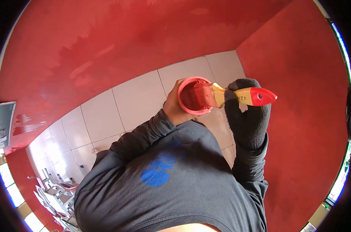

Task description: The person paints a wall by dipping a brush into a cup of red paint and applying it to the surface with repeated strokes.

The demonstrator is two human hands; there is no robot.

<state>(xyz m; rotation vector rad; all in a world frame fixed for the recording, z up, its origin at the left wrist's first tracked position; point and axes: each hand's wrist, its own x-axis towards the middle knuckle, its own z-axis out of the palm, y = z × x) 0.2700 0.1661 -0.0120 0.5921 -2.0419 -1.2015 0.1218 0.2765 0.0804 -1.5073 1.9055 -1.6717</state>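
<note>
Your left hand [174, 108] wrapped the paint cup [182, 96]; your gloved right hand [247, 116] gripped the brush [222, 95] (bristles apparently dipped inside), fingers [231, 103] closed.

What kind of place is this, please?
Probably a room indoors that is being painted: red walls, a pale tiled floor, a red paint pot in the left hand, and a brush in the gloved right hand.

- Bright, even daylight, which seems to come from the windows [7, 181] at the lower left and along the right rim.
- Soft glare streaks the glossy red wall [86, 69], and the floor tiles [136, 100] shine pale.
- My left hand [173, 110] on the pot [187, 99] and my right hand [247, 116] on the brush [218, 94] look sharp.
- The view has a strong fisheye bend and black corners, and the chairs [53, 185] are washed out.
</note>
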